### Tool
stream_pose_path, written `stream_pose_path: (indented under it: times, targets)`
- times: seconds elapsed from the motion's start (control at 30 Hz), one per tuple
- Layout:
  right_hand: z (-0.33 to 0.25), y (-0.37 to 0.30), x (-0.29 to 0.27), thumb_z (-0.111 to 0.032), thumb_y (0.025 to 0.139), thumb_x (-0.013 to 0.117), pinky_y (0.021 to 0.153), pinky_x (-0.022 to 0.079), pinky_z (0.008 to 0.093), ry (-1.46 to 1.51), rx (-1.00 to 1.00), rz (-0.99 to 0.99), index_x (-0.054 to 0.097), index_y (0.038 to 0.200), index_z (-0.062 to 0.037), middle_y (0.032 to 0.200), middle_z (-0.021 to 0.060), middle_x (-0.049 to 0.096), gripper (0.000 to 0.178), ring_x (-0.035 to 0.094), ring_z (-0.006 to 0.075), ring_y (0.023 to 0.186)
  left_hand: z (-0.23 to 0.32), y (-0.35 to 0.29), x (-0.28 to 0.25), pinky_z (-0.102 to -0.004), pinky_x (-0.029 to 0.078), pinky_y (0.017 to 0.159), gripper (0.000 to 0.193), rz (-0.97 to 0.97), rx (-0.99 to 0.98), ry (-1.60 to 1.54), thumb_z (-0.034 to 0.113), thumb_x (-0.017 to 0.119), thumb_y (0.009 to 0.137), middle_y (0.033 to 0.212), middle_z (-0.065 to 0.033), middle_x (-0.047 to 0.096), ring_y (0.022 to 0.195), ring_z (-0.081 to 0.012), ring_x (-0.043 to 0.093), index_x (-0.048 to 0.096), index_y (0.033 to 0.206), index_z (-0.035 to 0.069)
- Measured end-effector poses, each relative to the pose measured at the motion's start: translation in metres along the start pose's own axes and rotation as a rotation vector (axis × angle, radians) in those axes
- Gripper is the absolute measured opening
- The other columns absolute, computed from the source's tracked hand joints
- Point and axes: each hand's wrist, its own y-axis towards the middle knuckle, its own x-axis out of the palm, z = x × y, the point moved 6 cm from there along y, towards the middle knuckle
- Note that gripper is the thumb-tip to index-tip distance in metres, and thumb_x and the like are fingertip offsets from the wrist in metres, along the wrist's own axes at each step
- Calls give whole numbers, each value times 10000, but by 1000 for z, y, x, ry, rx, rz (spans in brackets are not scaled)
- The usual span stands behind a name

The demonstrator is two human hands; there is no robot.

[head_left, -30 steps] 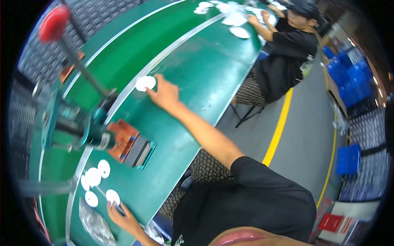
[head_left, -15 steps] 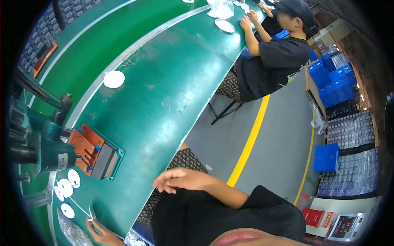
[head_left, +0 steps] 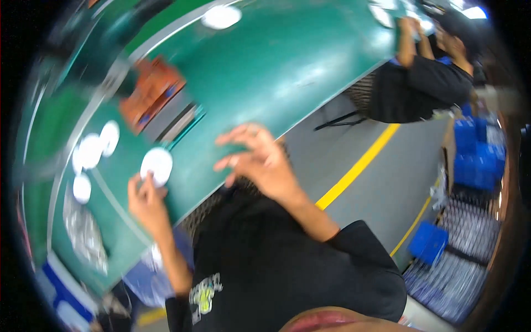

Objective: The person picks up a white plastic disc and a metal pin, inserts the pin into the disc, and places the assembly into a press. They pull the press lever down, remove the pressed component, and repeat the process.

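Observation:
Pinched in my left hand (head_left: 148, 200) is a white round disc (head_left: 157, 165), raised over the green table near its front edge. My right hand (head_left: 255, 157) is a little to the right of it, palm turned toward the disc, fingers apart and blurred, with nothing in them. Beyond the disc stands an orange fixture (head_left: 152, 91) with a grey block (head_left: 168, 119) at its front. Several more white discs (head_left: 91, 150) lie on the table to the left of my left hand.
A clear plastic bag (head_left: 86, 232) lies at the table's left end. Another white disc (head_left: 221, 17) rests at the far edge. A seated co-worker (head_left: 426, 83) is at the table's far right. Blue crates (head_left: 478, 149) are stacked beyond the yellow floor line (head_left: 359, 166).
My left hand has come up from the lower left with a white disc in it. My right hand has lifted and its fingers have spread. The head view has shifted.

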Motion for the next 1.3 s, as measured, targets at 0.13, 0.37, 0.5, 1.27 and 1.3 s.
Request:
stream_pose_path:
  times: [0.13, 0.37, 0.5, 1.27, 1.3]
  targets:
    - [1, 25, 25, 15, 924, 537, 939, 527, 442, -44, -51, -110, 384, 1316, 31, 1308, 263, 514, 421, 628, 336, 1085, 24, 2, 5, -246, 354, 440, 278, -70, -19, 65, 266, 644, 935, 504, -63, 571, 437, -78, 493, 555, 877, 9]
    - [41, 44, 46, -13, 950, 527, 969, 511, 466, 7, 122, -205, 421, 1326, 57, 1178, 290, 597, 396, 626, 357, 1088, -4, -12, -21, -223, 315, 417, 345, -165, -205, 29, 287, 594, 965, 461, -24, 481, 406, -60, 459, 651, 820, -21]
    - [47, 47, 53, -13, 943, 547, 876, 562, 440, -53, 174, -200, 407, 1354, 41, 1181, 280, 605, 437, 661, 337, 1015, 13, -5, -34, -309, 413, 738, 175, 40, 332, 29, 156, 604, 924, 867, -97, 590, 820, -172, 562, 654, 1011, 13]
    - [20, 30, 51, -37, 947, 563, 425, 456, 219, -397, -93, 34, 632, 1068, 76, 948, 161, 718, 180, 583, 93, 489, 37, -24, 18, -492, 264, 1085, 282, -73, 630, 250, 241, 798, 723, 1147, -36, 601, 1184, -249, 520, 693, 959, 128]
    - [24, 33, 53, -50, 944, 575, 409, 421, 205, -443, -97, -6, 651, 1052, 61, 940, 145, 722, 172, 544, 67, 474, 38, -24, 18, -492, 264, 1085, 282, -72, 631, 251, 241, 798, 723, 1147, -36, 601, 1184, -249, 520, 693, 959, 128]
